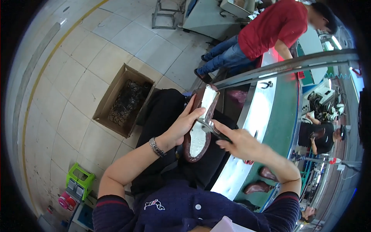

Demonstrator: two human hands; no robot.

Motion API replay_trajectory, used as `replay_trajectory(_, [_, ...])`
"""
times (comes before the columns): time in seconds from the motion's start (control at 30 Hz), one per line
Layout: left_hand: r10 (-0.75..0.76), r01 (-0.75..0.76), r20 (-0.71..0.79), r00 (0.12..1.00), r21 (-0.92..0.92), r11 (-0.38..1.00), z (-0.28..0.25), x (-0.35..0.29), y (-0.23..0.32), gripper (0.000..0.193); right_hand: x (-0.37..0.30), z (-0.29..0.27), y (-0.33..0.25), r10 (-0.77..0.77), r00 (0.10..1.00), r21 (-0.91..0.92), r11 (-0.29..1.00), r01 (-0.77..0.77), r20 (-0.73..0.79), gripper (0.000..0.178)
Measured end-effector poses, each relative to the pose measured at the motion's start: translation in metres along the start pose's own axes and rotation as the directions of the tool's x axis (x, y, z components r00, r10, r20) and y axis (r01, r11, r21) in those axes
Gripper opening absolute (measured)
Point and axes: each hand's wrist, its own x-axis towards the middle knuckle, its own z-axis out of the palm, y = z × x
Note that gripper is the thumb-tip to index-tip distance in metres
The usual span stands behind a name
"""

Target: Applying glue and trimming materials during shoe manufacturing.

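Note:
A brown shoe [199, 145] lies sole up over my lap, with a whitish, rough underside inside a brown rim. My left hand [189, 120] is wrapped round its middle, thumb on the pale sole. Closed on the dark handle of a tool with a shiny metal head [206, 123], my right hand [243, 144] presses in from the right. The metal head lies across the narrow waist of the sole. Fingers hide part of the tool, so I cannot tell its exact kind.
To the left stands an open cardboard box [101, 110] holding dark tangled scraps. A green-topped bench [279, 112] at the right carries pliers [266, 85] and several brown shoes [258, 188]. A person in red [270, 27] stands beyond it. A green stool [80, 178] is lower left.

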Motion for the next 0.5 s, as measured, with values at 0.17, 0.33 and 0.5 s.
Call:
replay_trajectory(0.17, [-0.076, 0.079, -0.028, 0.997, 0.114, 0.99, -0.003, 0.002, 0.008, 0.076, 0.02, -0.066, -0.027, -0.474, 0.795, -0.251, 0.879, 0.404, -0.378, 0.057])
replay_trajectory(0.33, [-0.04, 0.043, -0.026, 0.999, 0.134, 0.99, 0.004, 0.003, 0.012, 0.069, 0.068, -0.045, 0.016, -0.043, 0.988, -0.421, 0.907, -0.023, -0.146, 0.057])
replay_trajectory(0.5, [-0.079, 0.08, -0.013, 0.997, 0.114, 0.99, -0.007, -0.004, 0.012, 0.068, 0.052, -0.056, -0.004, -0.24, 0.926, -0.243, 0.955, 0.172, -0.29, 0.063])
